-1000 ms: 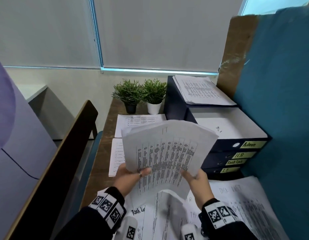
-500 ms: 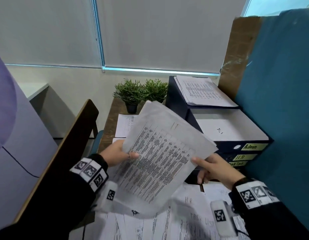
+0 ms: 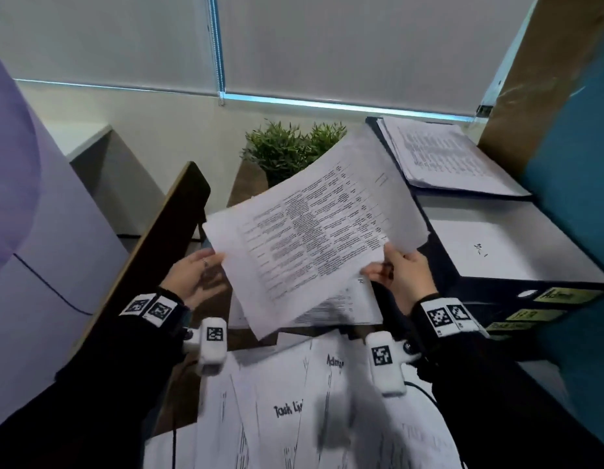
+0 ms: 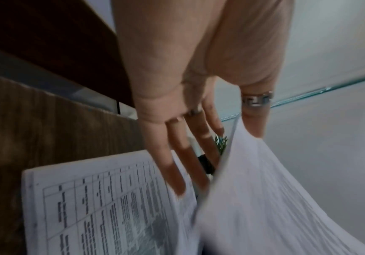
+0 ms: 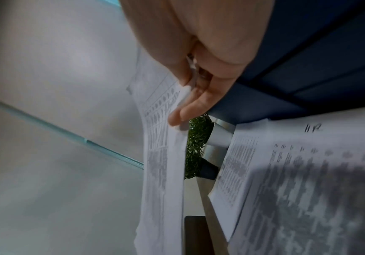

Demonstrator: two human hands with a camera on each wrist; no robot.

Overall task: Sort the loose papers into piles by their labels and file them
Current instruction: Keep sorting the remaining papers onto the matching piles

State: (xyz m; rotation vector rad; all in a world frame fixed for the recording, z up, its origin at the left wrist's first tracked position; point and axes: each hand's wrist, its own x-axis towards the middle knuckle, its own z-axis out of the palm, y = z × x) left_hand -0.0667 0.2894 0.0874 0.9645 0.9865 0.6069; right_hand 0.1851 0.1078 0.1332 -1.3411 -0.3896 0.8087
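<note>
A sheaf of printed papers (image 3: 314, 231) hangs tilted in the air above the desk. My right hand (image 3: 390, 265) pinches its lower right corner between thumb and fingers, as the right wrist view shows (image 5: 183, 96). My left hand (image 3: 207, 265) is at the sheaf's left edge; its fingers (image 4: 177, 163) are straight and spread below the sheets, and only the thumb touches the edge. A sorted pile (image 3: 341, 313) lies on the desk under the sheaf. Dark blue files (image 3: 496, 299) with yellow labels (image 3: 564, 295) are stacked at the right.
Loose sheets marked "Task List" and "Admin" (image 3: 293, 401) cover the near desk. Papers (image 3: 439, 157) lie on the top file at the back right. Two potted plants (image 3: 290, 150) stand behind the sheaf. A wooden panel (image 3: 151, 252) runs along the left, a teal partition (image 3: 581, 164) along the right.
The sheaf has swung from upright to a flatter, slanted lie and shifted right. My left hand has slackened its grasp and spread out. My right hand now pinches the corner.
</note>
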